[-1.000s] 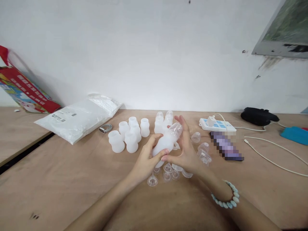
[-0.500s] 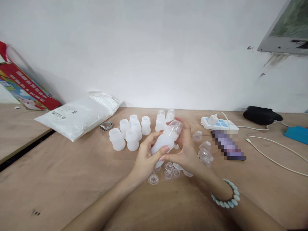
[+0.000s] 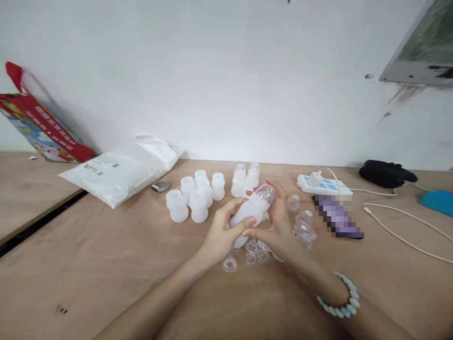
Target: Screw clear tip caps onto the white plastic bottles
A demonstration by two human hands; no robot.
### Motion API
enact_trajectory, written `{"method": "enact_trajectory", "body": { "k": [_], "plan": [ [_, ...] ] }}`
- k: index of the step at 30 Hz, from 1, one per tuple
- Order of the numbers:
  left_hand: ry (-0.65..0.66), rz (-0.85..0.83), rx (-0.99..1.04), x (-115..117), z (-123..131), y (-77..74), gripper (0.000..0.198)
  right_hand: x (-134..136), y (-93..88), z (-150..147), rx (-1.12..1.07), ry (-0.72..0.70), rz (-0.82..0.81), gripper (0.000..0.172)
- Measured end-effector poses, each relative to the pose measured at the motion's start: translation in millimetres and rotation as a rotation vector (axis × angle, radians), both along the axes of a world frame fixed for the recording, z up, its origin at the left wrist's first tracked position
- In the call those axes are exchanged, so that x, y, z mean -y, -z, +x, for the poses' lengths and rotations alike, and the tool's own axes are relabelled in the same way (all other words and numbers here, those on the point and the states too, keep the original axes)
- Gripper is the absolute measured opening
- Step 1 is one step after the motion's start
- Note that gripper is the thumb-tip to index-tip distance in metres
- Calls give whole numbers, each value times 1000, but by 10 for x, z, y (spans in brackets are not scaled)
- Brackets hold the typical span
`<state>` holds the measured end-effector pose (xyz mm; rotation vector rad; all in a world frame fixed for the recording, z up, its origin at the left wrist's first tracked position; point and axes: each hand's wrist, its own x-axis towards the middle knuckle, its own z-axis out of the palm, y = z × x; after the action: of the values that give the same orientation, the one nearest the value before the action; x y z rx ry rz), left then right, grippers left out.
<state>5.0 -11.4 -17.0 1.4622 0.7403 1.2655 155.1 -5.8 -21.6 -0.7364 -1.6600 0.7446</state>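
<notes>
A milky-white baby bottle lies tilted between my hands, its clear domed cap pointing up and right. My left hand is wrapped round the body, thumb along the near side. My right hand curls round the capped end, with its thumb near the left thumb. Below the bottle lie several clear nipples. To the right of my right hand are several loose clear caps. Behind stand capped bottles, and to the left several open-topped white bottles.
A white plastic parcel and a grey smartwatch lie on the left. A red printed bag leans on the wall. On the right are a power strip, a blurred phone, a cable and a black case.
The whole view has shifted slightly, so things appear a little farther right. Both hands keep their hold on the bottle, with no clear change in grip.
</notes>
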Motion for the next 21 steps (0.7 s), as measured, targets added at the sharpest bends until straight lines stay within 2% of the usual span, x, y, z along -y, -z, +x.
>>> {"method": "enact_trajectory", "body": {
  "k": [3,6,8,11,12,14,18,21],
  "plan": [
    [-18,-2,-40,-31,-19,59,34,-22,15,9,67,41,-22,97],
    [-91,-8,-131,-79,-59,132,35,-89,-17,36,132,8,-66,94],
    [-123,-6,-177,-108,-90,159,36,-150,-75,65,151,-63,-83,79],
    [-117,24,-205,-146,-129,159,39,-258,-206,103,157,-109,-45,45],
    [-109,39,-213,-159,-139,155,40,-298,-257,111,166,-105,-18,37],
    [-138,85,-219,-184,-156,152,41,-387,-362,114,204,-99,30,33],
    [-379,219,-242,-215,-192,165,44,-588,-545,75,328,12,157,36],
    [-515,290,-243,-223,-221,168,39,-716,-593,8,476,141,263,34]
  ]
}}
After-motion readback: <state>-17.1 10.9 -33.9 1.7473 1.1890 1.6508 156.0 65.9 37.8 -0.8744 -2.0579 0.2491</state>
